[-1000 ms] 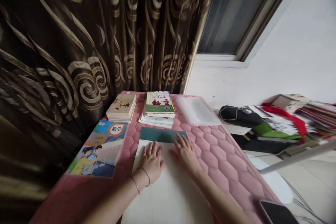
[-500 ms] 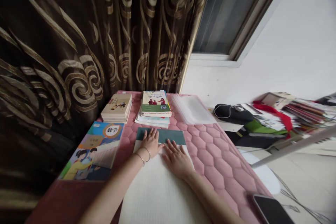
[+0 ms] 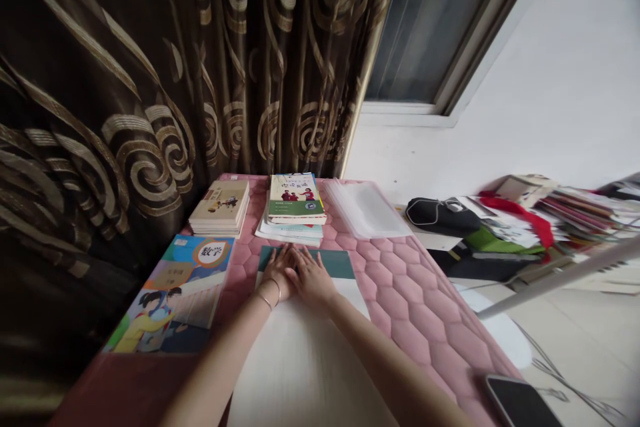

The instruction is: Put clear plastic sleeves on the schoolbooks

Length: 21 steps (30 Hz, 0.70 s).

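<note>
A long pale sheet [image 3: 305, 360] with a dark green band [image 3: 337, 263] across its far end lies lengthwise in front of me. Whether it is a loose sheet or part of a book I cannot tell. My left hand [image 3: 278, 275], with bangles at its wrist, rests palm down at the left of the band. My right hand [image 3: 311, 279] lies flat beside it, its fingers stretched toward the far edge and its thumb side overlapping the left hand. Both hands press on the surface where band and pale part meet; neither grips anything.
On the pink padded table cover [image 3: 420, 320] are a maths textbook [image 3: 175, 300], a stack of tan books [image 3: 220, 205], another book pile [image 3: 295, 203], clear plastic covers [image 3: 373, 208] and a phone [image 3: 523, 400]. A patterned curtain [image 3: 280, 60] hangs behind.
My right hand has slid left along the band until it meets and overlaps my left hand. The left hand has shifted slightly left. The view has moved a little.
</note>
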Each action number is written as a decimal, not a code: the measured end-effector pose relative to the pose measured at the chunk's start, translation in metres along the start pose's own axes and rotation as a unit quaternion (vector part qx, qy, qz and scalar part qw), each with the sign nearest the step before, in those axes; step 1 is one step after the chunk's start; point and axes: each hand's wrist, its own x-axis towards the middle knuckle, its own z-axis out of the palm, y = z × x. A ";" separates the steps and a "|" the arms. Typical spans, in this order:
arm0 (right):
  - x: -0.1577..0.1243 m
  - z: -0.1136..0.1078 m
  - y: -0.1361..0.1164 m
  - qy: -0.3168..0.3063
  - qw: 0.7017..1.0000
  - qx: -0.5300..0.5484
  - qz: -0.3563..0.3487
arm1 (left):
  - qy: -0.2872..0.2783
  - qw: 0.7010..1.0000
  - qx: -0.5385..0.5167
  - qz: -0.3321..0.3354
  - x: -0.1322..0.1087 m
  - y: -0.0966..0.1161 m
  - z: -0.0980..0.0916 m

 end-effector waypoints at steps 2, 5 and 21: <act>0.013 0.008 -0.002 -0.033 0.999 0.009 0.014 | -0.013 1.000 0.000 0.004 0.001 -0.001 -0.001; 0.018 0.016 0.002 -0.029 0.998 -0.002 0.052 | -0.014 1.000 -0.002 -0.002 0.001 -0.002 -0.003; -0.016 -0.013 0.061 -0.039 0.963 -0.102 0.247 | 0.007 0.993 0.047 -0.111 -0.026 -0.058 -0.018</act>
